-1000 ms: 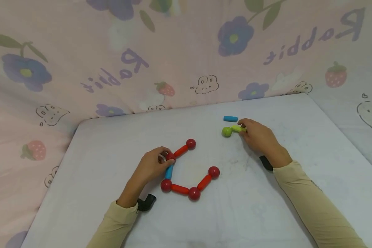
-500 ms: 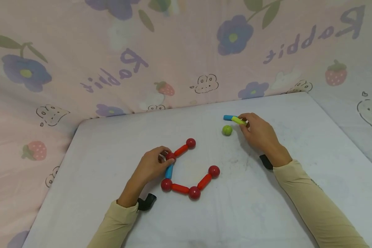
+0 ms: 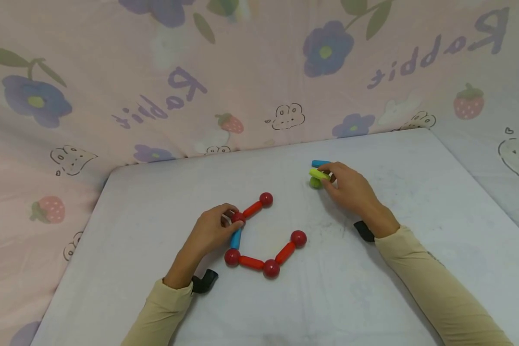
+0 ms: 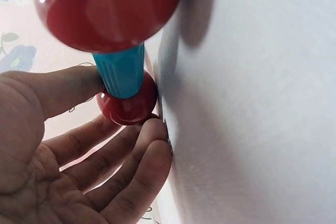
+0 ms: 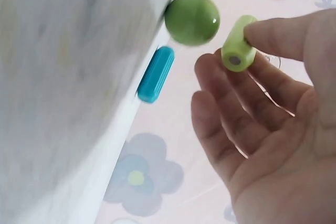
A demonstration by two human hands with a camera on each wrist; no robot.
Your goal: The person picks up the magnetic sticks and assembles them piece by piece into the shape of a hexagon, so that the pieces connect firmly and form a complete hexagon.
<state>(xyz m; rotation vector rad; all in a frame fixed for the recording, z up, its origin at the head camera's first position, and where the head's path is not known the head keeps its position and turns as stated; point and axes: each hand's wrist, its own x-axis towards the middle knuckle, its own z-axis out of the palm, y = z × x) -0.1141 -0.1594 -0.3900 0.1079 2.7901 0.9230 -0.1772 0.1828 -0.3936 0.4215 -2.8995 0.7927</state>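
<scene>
My left hand [image 3: 214,229] grips a red ball [image 3: 238,219] between thumb and fingers. That ball belongs to a bent chain of red balls, a blue rod [image 3: 235,239] and several red rods [image 3: 251,263] lying on the table. Farther right, my right hand [image 3: 349,187] pinches a yellow-green magnetic rod [image 3: 318,174], whose grey end shows in the right wrist view. A green ball [image 5: 192,19] sits on the table close by the rod, apart from it in that view. Partly behind my right fingers lies a loose blue rod [image 5: 156,74].
A white table [image 3: 155,192] bears all the pieces, and its far edge meets a printed cloth backdrop [image 3: 242,72]. The chain's two end balls, the upper one [image 3: 266,199] and the lower one [image 3: 299,239], stand apart, leaving a gap on the right.
My right hand has lifted the yellow-green rod away from beside the green ball, then carried it left over that ball. The left hand stays on its red ball.
</scene>
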